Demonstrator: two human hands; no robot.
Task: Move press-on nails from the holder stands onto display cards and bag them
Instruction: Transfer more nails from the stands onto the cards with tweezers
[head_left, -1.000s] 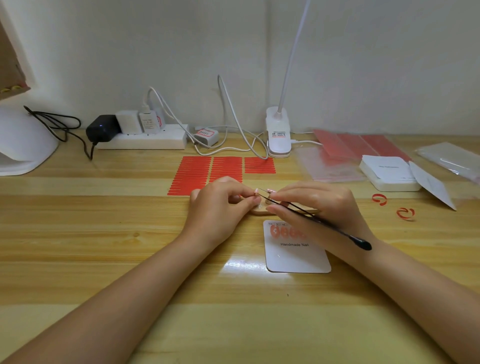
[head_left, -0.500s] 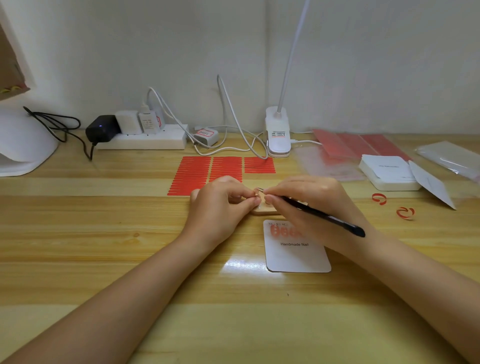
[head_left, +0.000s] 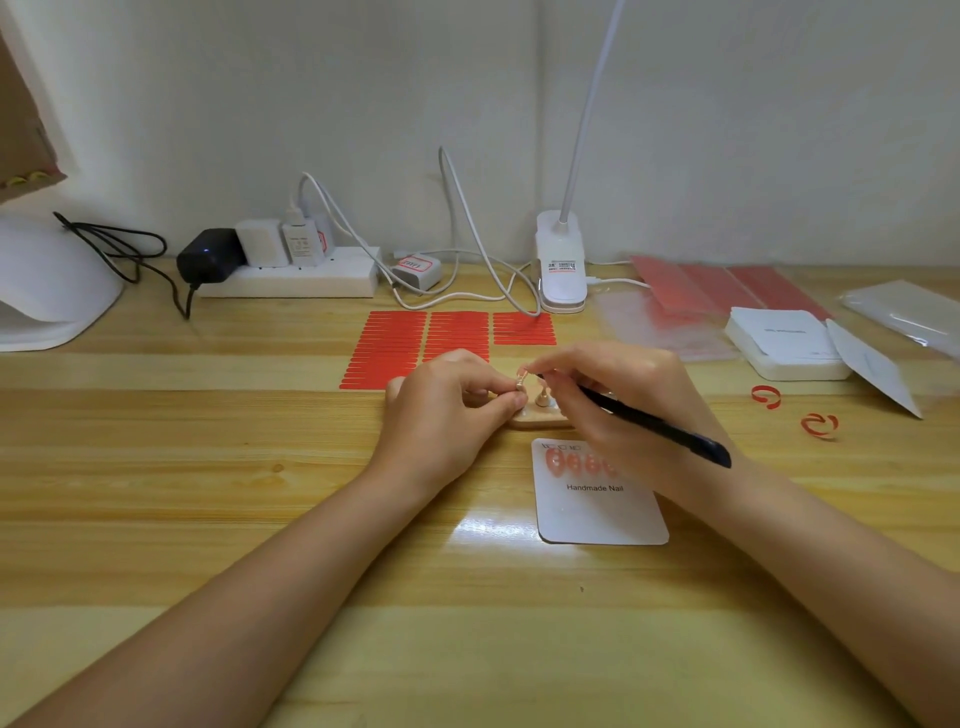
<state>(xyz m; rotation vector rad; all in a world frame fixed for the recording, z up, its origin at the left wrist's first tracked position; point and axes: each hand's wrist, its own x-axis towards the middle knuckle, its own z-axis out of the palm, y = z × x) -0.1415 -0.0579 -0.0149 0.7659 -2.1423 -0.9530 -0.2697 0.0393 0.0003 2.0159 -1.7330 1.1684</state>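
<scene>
A small wooden holder base (head_left: 537, 419) with short metal stands (head_left: 542, 398) sits mid-table between my hands. My left hand (head_left: 447, 415) pinches one metal stand (head_left: 519, 383) at its top, fingers closed on it. My right hand (head_left: 623, 400) holds black tweezers (head_left: 654, 423), whose tip meets that stand's top; whether a nail sits there is too small to tell. A white display card (head_left: 602, 512) printed "Handmade Nail" lies just in front of the base, with several pink nails (head_left: 576, 462) stuck in a row along its top, partly hidden by my right hand.
Red adhesive strip sheets (head_left: 395, 345) lie behind my hands. A power strip (head_left: 291, 278) with cables and a clip lamp (head_left: 561, 270) stand along the wall. At right are a stack of white cards (head_left: 784, 345), clear bags (head_left: 904, 312), red-edged bags (head_left: 727, 286) and two red tape curls (head_left: 820, 425).
My right hand has moved slightly back and left, bringing the tweezer tip up to the stand that my left hand pinches. More of the card's nail row now shows.
</scene>
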